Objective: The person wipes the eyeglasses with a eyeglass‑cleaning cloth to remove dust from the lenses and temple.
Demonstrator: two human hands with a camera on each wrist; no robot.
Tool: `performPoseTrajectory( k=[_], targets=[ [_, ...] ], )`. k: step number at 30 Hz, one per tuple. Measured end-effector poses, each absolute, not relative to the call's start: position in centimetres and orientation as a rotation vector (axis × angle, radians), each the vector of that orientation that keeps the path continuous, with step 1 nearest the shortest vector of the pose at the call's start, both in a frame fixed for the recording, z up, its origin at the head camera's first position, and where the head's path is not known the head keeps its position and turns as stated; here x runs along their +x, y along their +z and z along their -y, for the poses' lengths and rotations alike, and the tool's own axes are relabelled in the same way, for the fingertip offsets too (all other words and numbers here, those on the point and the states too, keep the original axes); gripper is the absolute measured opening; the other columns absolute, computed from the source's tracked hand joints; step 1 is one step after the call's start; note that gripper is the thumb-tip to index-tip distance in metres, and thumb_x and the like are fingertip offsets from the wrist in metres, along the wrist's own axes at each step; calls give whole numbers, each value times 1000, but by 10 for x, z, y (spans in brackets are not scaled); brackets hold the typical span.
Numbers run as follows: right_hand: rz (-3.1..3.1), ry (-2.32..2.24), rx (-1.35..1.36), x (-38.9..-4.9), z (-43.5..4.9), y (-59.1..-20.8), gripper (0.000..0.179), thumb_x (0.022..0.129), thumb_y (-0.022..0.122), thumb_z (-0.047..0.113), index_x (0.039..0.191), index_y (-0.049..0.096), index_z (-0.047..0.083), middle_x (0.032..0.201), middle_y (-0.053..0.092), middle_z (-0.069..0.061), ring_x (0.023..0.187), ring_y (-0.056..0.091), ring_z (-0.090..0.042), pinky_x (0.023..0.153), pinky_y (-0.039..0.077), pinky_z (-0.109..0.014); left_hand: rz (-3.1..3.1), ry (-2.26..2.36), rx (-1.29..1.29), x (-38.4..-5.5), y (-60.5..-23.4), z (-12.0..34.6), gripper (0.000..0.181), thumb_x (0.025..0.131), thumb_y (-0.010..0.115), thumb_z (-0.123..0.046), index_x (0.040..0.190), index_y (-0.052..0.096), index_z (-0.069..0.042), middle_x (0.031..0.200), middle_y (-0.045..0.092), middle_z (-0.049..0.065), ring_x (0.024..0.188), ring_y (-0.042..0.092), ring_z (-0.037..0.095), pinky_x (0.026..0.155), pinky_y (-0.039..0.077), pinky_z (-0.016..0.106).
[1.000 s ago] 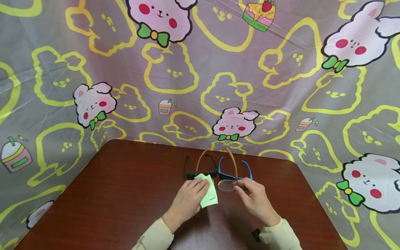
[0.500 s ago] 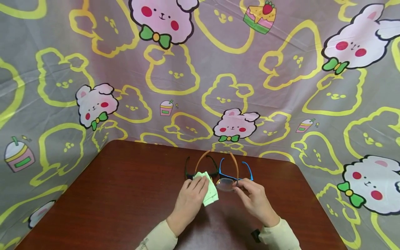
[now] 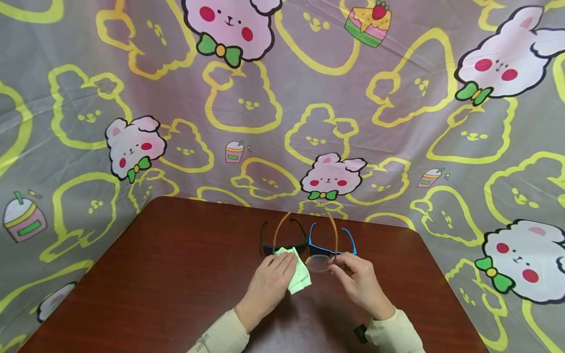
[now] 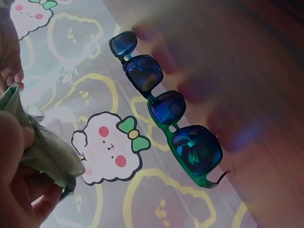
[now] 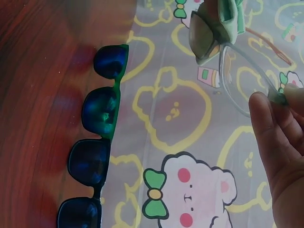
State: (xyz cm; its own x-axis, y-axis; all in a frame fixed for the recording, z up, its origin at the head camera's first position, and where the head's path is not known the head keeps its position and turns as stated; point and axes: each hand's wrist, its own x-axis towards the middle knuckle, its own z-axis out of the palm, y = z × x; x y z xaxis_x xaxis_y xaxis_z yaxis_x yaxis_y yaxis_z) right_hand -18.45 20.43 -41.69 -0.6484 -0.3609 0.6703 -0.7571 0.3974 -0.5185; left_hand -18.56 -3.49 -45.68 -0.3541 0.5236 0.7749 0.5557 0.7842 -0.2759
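My left hand (image 3: 267, 284) grips a folded pale green cloth (image 3: 301, 278) around the left lens of a pair of clear-rimmed eyeglasses (image 3: 319, 264). In the left wrist view, fingers and thumb pinch that lens through the cloth (image 4: 21, 123). Most of the lens is covered. My right hand (image 3: 359, 282) pinches the opposite end of the eyeglasses by the hinge, also seen in the right wrist view with the clear rim (image 5: 237, 102) beside the fingertips. The right lens is uncovered. Both brown temples (image 3: 334, 233) point away, toward the back of the table.
Behind the eyeglasses, dark green sunglasses (image 4: 197, 149) and blue-framed sunglasses (image 3: 354, 245) stand side by side on the brown table (image 3: 176, 264). A patterned cloth backdrop (image 3: 265, 142) rises past the table's far edge. A small black object (image 3: 361, 333) shows by the right sleeve.
The left hand and cloth shift slightly over the left lens, up and back down. The eyeglasses tilt a little with this. The right hand keeps its place and its pinch.
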Motion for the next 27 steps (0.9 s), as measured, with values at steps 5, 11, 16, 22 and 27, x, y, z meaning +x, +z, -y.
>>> performPoseTrajectory(
  k=[5,11,16,22,27],
  targets=[
    [2152,1166,975,-187,-204,-419,15,79,70,-8,88,67,3,81,64,1,67,61,-9,56,51,-17,2072,-57,-859,-186,-458,39,39,80,46,-6,112,66,-4,112,67,8,102,63,20,82,47,33],
    [2122,1224,965,-188,-204,-421,13,80,69,-6,87,67,5,83,65,-8,65,63,-16,56,52,-18,2070,-70,-916,-186,-457,41,41,82,36,-4,110,66,-5,109,67,7,101,62,18,82,46,32],
    [2124,1219,932,-186,-204,-417,22,76,69,-15,86,66,4,82,65,-10,66,64,-13,56,52,-18,2070,-140,-988,-186,-454,43,40,78,42,-3,109,66,-5,108,67,6,100,62,17,82,46,32],
    [2122,1192,888,-181,-200,-407,24,70,67,-24,83,65,-4,79,65,-14,65,64,-12,55,52,-20,2079,-165,-1097,-184,-449,48,44,67,59,-5,110,67,-9,107,68,2,100,63,14,81,46,30],
    [2151,1217,868,-185,-205,-414,22,76,68,-15,86,66,4,80,65,-13,66,64,-13,56,52,-19,2083,-184,-1115,-184,-448,50,46,66,59,-4,110,68,-10,108,68,1,101,62,12,82,45,29]
  ],
)
